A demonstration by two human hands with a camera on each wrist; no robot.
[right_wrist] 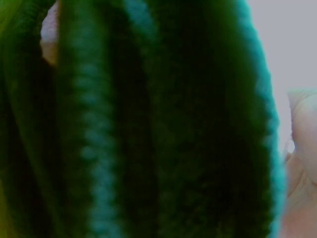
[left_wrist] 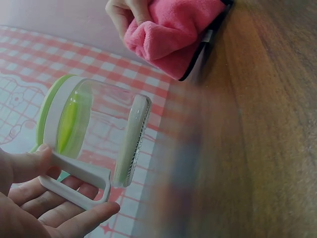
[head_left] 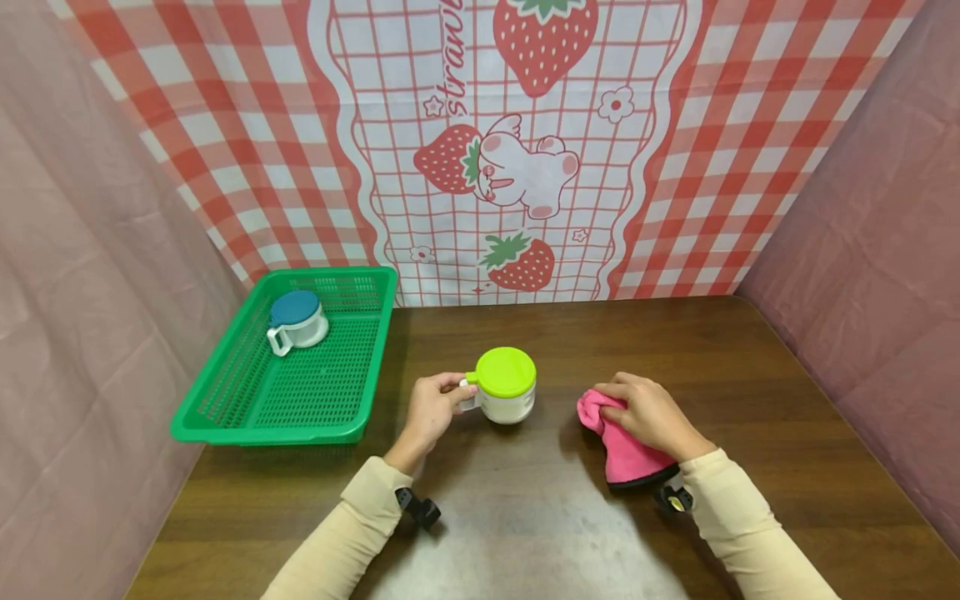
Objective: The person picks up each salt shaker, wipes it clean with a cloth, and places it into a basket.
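A clear jar (head_left: 507, 407) with a lime-green lid (head_left: 506, 372) and a white handle (left_wrist: 81, 168) is upright near the middle of the table. My left hand (head_left: 435, 408) grips that handle, its thumb on top and fingers beneath. To the right, my right hand (head_left: 648, 414) holds a bunched pink cloth (head_left: 633, 454) with a black edge, fingers curled into its folds. The same cloth (left_wrist: 173, 34) shows at the top of the left wrist view. Dark, blurred cloth folds (right_wrist: 198, 124) fill most of the right wrist view, hiding much of the right hand (right_wrist: 304, 148).
A green plastic basket (head_left: 363, 367) stands on the left of the wooden table (head_left: 540, 517). Inside it, toward the back, lies a similar jar (head_left: 309, 333) with a blue lid and white handle. A checked strawberry-print curtain (head_left: 517, 167) hangs behind, with pink cloth walls (head_left: 877, 208) at both sides.
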